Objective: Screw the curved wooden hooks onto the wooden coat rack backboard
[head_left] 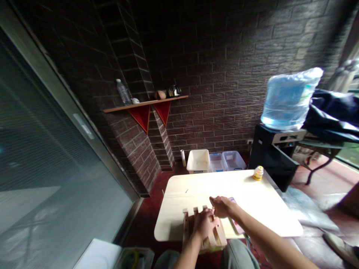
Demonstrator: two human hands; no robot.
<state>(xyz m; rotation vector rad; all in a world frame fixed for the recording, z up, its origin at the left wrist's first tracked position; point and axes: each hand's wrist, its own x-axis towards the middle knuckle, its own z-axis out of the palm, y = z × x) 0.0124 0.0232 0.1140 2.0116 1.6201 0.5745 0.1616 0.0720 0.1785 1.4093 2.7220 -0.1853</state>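
A small slatted piece of light wood (220, 239), like a little crate or rack, sits at the near edge of the pale table (174, 209), partly overhanging it. My left hand (204, 224) lies over its slats, fingers curled around the wood. Just beyond it, my right hand (221, 206) is closed at the wood's far right corner, its thumb side pointing left. Whatever it pinches is too small to make out. Under my right forearm lies a pink phone-like thing (238, 226), partly covered. A thin dark sliver (186, 191) rests on the tabletop to the left.
A small yellow-based jar (258, 173) stands at the table's far right corner. Behind the table are a cream bin (198, 160) and clear bins (234, 160). A water dispenser (263, 157) with a blue bottle (288, 101) is at right, a glass door (56, 149) at left.
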